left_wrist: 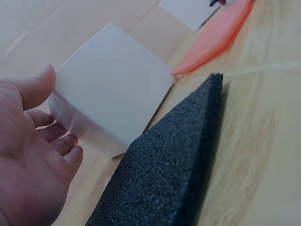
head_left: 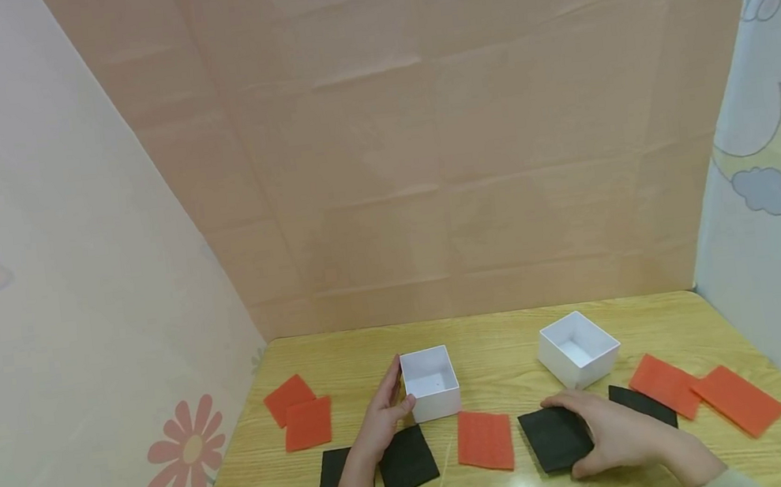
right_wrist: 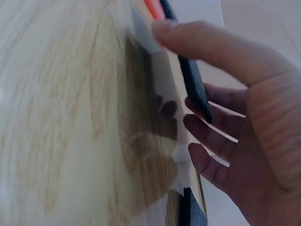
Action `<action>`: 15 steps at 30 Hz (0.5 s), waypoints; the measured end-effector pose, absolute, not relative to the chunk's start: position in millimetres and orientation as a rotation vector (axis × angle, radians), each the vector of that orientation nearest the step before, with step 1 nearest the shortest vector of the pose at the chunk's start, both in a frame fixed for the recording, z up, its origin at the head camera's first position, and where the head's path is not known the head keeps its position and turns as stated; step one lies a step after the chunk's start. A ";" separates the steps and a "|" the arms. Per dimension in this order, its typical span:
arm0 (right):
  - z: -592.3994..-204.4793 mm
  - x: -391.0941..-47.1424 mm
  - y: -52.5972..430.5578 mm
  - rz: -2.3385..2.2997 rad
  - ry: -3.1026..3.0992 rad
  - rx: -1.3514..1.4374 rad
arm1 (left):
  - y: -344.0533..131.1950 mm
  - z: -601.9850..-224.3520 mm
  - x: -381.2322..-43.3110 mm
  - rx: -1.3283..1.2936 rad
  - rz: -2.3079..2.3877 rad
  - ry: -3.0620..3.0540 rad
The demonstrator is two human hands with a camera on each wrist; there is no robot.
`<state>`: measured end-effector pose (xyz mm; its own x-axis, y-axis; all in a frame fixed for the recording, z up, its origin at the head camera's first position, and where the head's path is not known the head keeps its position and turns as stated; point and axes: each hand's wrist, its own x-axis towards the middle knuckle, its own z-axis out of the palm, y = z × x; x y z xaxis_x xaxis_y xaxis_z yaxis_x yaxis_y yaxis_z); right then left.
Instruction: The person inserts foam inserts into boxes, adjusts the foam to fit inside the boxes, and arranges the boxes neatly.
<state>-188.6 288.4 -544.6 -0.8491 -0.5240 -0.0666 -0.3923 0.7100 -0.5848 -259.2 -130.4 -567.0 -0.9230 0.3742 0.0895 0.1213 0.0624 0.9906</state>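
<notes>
My left hand (head_left: pixel 379 419) is at the left side of a white square open-topped box (head_left: pixel 438 407), thumb by its front corner and fingers along its side. In the left wrist view, the box (left_wrist: pixel 115 84) stands just beyond the thumb, its fingers only slightly bent. My right hand (head_left: pixel 613 430) pinches a black foam square (head_left: pixel 554 439) between thumb and fingers. Seen from the right wrist, this foam square (right_wrist: pixel 192 84) is raised off the table, with a shadow below. A second black foam square (head_left: pixel 408 464) lies near the left wrist.
Another white box (head_left: pixel 579 354) stands at the right. Orange foam squares lie at left (head_left: pixel 308 424), centre (head_left: pixel 484 440) and right (head_left: pixel 739 400). One more black square (head_left: pixel 642 405) lies behind the right hand, another (head_left: pixel 332 472) under the left forearm. Patterned sheets wall the wooden table (head_left: pixel 493 332).
</notes>
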 end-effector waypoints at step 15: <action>-524.2 -192.5 258.1 -1.032 2.774 -0.853 | -129.8 -569.2 -264.8 0.514 1.973 2.100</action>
